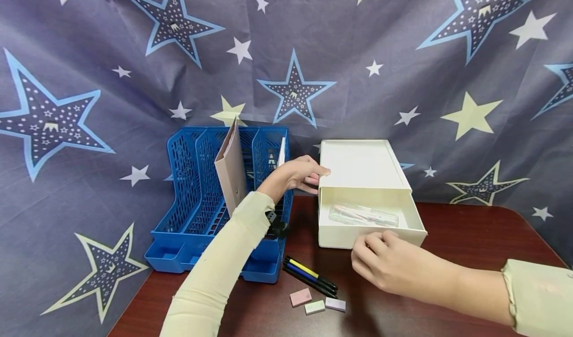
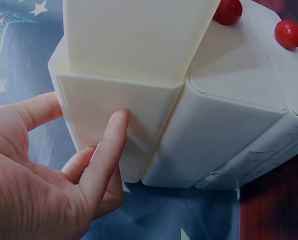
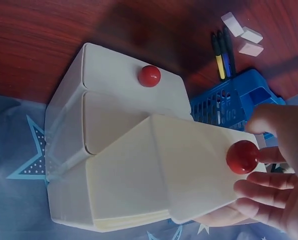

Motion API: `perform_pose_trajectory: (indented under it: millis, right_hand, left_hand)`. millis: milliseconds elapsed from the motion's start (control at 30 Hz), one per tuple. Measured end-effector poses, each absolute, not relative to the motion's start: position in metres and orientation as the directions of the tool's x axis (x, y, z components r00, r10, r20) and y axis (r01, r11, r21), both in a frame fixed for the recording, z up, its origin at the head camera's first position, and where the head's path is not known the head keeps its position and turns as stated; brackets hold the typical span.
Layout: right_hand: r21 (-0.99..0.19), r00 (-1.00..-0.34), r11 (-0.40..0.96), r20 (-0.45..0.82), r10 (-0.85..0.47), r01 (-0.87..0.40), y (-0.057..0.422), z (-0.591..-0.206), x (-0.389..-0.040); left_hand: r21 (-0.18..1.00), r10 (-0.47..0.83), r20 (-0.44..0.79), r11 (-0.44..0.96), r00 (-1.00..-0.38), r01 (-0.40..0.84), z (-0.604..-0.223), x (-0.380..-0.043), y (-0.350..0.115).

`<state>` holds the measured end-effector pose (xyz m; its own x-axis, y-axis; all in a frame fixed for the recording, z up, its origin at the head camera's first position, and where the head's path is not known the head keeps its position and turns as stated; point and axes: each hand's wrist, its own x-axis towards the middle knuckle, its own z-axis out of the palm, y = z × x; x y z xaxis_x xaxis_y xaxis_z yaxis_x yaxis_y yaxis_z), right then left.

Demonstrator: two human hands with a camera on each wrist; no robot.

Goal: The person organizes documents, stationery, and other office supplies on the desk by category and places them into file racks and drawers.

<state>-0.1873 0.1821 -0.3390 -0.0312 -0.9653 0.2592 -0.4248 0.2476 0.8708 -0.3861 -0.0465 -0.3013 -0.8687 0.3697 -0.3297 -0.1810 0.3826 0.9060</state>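
A white drawer cabinet [image 1: 361, 163] stands on the table, with red knobs on its drawers. Its top drawer [image 1: 371, 237] is pulled out, and a clear packet of slim sticks [image 1: 363, 214] lies inside. My left hand [image 1: 301, 173] rests at the cabinet's left side, thumb at the top edge; in the left wrist view an extended finger presses the white side panel [image 2: 96, 107]. My right hand [image 1: 385, 265] is at the front of the open drawer. One of its fingertips touches the red knob [image 3: 242, 157], with the thumb apart from it.
A blue desk organizer [image 1: 179, 222] stands to the left, with a beige folder [image 1: 232, 172] upright in it. Several pens [image 1: 309, 276] lie in front of it, near a pink eraser [image 1: 300, 297], a pale green one [image 1: 315, 307] and a lilac one [image 1: 335, 304]. A star-patterned cloth [image 1: 340, 103] hangs behind.
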Motion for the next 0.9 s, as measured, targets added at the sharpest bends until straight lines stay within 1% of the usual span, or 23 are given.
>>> perform_pose_trajectory:
  millis: [133,400,900]
  right_hand:
    - [0.862,-0.053,0.275,0.280,-0.959,-0.426,0.184,-0.343,-0.188]
    - [0.844,-0.062,0.306,0.311,-0.948,-0.440,0.182,-0.348,-0.190]
    - [0.855,-0.093,0.301,0.289,-0.953,-0.422,0.177,-0.353,-0.193]
  left_hand:
    - [0.904,0.365,-0.331,0.387,-0.870,-0.182,-0.301,-0.386,-0.046]
    - [0.907,0.353,-0.332,0.374,-0.875,-0.193,-0.301,-0.383,-0.047]
    - [0.904,0.348,-0.332,0.382,-0.877,-0.191,-0.301,-0.383,-0.047]
